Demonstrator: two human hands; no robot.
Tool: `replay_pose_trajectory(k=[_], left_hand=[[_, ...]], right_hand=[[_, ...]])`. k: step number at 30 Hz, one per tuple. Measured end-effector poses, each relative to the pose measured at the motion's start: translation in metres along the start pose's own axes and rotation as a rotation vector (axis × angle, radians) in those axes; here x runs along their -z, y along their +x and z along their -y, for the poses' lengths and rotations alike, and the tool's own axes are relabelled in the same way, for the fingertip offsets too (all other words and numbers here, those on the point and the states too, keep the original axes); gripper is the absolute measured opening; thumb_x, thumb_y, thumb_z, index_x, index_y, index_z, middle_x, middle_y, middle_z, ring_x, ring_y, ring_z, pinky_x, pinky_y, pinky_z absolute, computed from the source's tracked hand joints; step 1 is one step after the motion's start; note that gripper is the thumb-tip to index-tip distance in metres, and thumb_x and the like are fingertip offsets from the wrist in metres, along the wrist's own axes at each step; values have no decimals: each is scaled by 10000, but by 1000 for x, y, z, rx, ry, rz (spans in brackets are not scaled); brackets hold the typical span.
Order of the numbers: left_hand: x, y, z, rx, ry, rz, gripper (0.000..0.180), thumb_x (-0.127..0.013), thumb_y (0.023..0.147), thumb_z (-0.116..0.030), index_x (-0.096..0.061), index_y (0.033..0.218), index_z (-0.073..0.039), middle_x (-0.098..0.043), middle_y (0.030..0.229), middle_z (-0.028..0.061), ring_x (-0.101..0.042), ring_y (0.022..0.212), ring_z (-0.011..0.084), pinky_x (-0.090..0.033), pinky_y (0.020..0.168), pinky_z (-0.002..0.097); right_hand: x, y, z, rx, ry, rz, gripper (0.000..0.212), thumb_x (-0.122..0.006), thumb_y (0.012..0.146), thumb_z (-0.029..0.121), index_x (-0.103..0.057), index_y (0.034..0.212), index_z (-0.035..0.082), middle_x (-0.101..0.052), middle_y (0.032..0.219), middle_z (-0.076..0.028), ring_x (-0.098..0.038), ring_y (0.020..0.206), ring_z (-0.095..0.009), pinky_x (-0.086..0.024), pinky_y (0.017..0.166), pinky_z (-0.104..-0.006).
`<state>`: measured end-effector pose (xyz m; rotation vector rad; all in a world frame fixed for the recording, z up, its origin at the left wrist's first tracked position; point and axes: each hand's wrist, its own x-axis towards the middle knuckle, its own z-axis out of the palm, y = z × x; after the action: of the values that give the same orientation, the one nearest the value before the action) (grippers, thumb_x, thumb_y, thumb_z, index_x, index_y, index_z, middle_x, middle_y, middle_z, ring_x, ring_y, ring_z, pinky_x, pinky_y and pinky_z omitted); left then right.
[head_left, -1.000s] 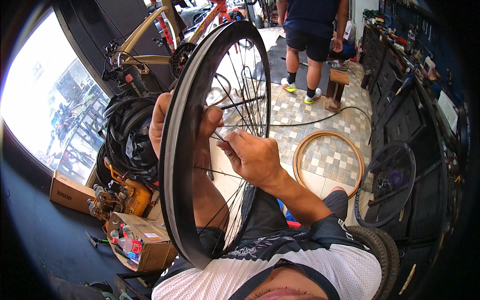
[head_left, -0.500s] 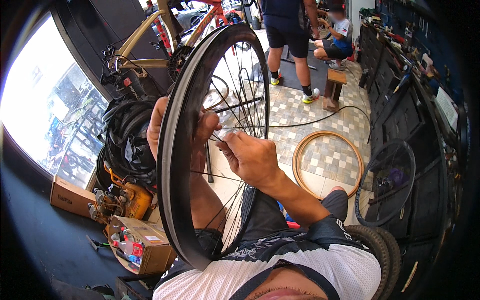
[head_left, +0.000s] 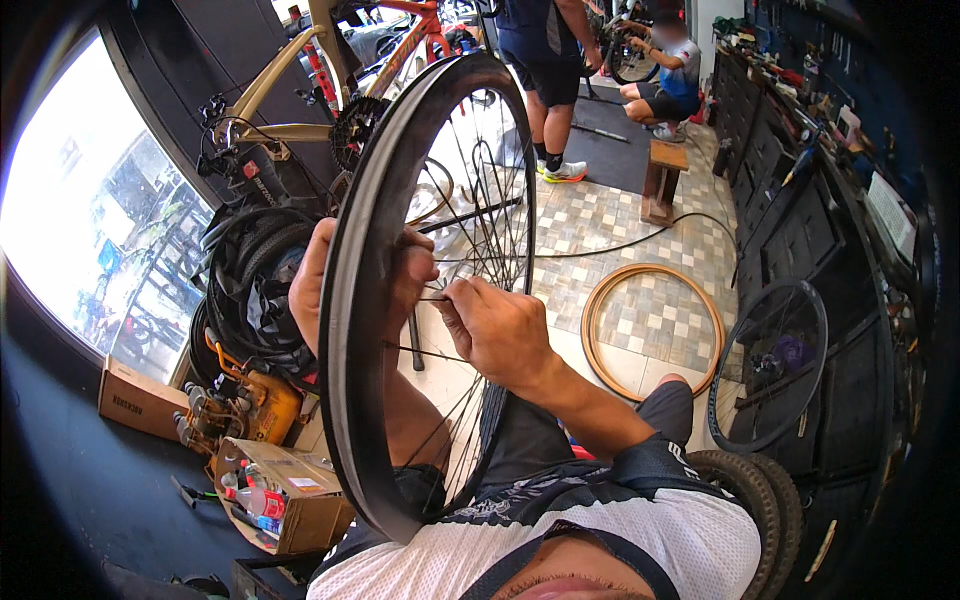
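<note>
A bicycle wheel (head_left: pixel 345 330) with a deep black rim stands upright and tilted, its lower part close against my body. My left hand (head_left: pixel 410 278) wraps the rim from the left, with its fingers on the outer side and its thumb on the inner side. Just across from that thumb, my right hand (head_left: pixel 500 330) pinches a thin dark spoke (head_left: pixel 432 299) between thumb and forefinger. Several more black spokes (head_left: pixel 478 190) run through the wheel beyond my hands. The part of the spoke within my right-hand fingers is hidden.
Tan tires (head_left: pixel 590 335) lie on the tiled floor, near a wooden stool (head_left: pixel 660 180). Another wheel (head_left: pixel 765 365) leans on black drawers (head_left: pixel 790 230) at right. A cardboard box (head_left: pixel 310 500) with bottles stands at lower left. Two people are farther back, one standing, one crouching.
My right hand has shifted slightly down and left, staying pinched near the left thumb. The wheel has tipped a little. The standing person has moved left.
</note>
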<state>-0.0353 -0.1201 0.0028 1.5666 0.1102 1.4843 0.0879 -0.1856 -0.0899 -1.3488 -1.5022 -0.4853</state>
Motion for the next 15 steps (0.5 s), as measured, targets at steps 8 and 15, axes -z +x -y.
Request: replay_pose_trajectory(k=[8, 15], left_hand=[[12, 5, 9, -3, -241, 87, 554, -865, 889, -58, -597, 1344, 110, -725, 1057, 245, -753, 891, 266, -647, 753, 366], [23, 7, 24, -128, -222, 21, 423, -845, 911, -56, -672, 1261, 105, -728, 1017, 231, -744, 897, 281, -645, 734, 392]], right_hand=[[10, -2, -19, -157, 101, -140, 141, -649, 1067, 185, -672, 1062, 46, -728, 814, -116, -700, 594, -326, -547, 529, -410], [47, -19, -56, -249, 378, -112, 181, -728, 1019, 116, -746, 909, -27, -793, 1031, -104, -750, 813, -254, -564, 721, -347]])
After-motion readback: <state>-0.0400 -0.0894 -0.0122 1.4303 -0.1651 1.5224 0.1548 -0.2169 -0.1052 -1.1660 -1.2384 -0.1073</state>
